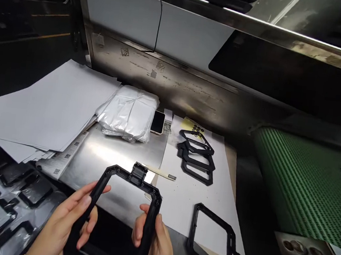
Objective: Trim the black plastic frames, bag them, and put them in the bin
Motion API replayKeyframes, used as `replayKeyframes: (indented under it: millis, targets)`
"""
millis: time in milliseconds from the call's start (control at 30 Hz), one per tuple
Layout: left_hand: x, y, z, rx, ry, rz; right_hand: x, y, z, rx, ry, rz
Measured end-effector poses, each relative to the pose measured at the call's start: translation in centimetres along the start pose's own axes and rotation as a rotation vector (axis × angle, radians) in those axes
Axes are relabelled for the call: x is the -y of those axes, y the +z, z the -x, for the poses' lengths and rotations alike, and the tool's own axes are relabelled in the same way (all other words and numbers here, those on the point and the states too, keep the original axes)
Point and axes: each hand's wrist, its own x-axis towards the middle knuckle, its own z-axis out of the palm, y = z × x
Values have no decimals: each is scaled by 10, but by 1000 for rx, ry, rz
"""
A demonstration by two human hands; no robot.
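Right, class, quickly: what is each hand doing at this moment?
Left hand: closed on the left side of the black frame.
Right hand: closed on the frame's right side.

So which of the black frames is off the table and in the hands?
The black frame gripped by the left hand and right hand; the single frame and the stacked frames lie flat on white paper.

We grip a black plastic frame point(126, 204) at lower centre, left hand point(66, 222) and right hand point(154, 241) on its sides.
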Motion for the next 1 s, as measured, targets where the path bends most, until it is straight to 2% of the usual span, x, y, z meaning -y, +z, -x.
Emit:
replayKeyframes:
  millis: [233,400,433,500,567,600,667,733,800,867,900,933,967,1000]
  targets:
    - [-15,-23,4,13,-36,32,-12,25,0,-54,10,37]
    - [-21,-33,-4,3,-42,29,-12,37,-4,-58,26,63]
    - [-21,-34,-7,-16,-21,18,-10,38,-6,-59,12,77]
    - [-18,-36,-14,-90,110,-21,-9,39,-10,-38,-45,142]
    - [-13,-37,-20,-101,257,-38,-12,41,-14,-33,-110,350]
    - [-10,-37,-22,-46,282,-25,-17,44,-16,-47,-148,516]
    - [-6,-37,-26,109,220,38,-33,51,-19,-38,-241,895]
    - [-4,-39,-30,153,119,97,-51,61,-22,75,-325,1233]
    - [-4,-46,-36,71,48,145,-63,71,-26,301,-336,1493]
    - [-3,-58,-47,-18,1,193,-62,77,-36,540,-372,1611]
    - [-1,-65,-54,-59,-11,219,-56,79,-45,618,-440,1597]
    - [2,-72,-60,-94,-19,243,-47,78,-58,649,-530,1555]
    - [5,-79,-66,-123,-24,264,-36,77,-73,624,-630,1492]
    - [8,-85,-72,-148,-26,286,-24,74,-93,534,-709,1457]
